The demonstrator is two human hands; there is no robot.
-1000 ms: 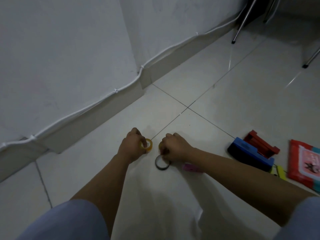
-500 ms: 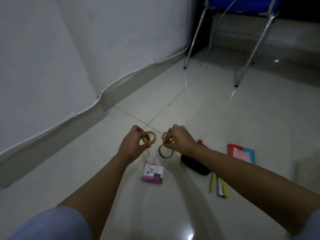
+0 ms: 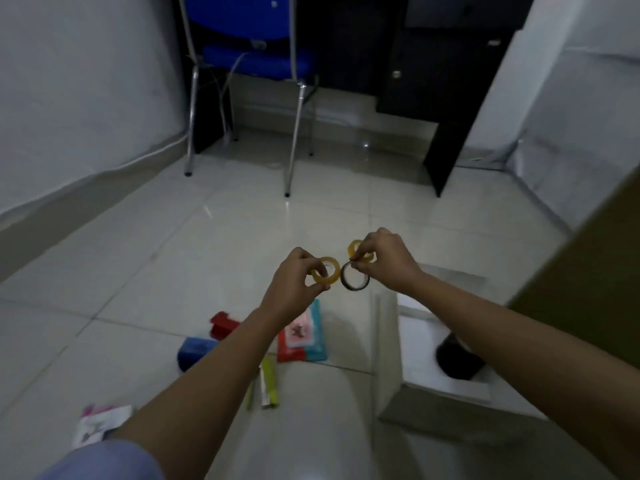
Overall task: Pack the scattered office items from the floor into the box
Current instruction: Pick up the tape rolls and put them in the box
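From the head camera I see my left hand pinching a yellow tape roll between thumb and fingers, held up above the floor. My right hand grips two rolls at once: a second yellow roll and a dark tape ring hanging just below it, nearly touching the left roll. The open box sits under my right forearm, a dark object inside. On the floor beneath my left arm lie a red-and-teal packet, a blue item, a red item, green-yellow markers and a pink packet.
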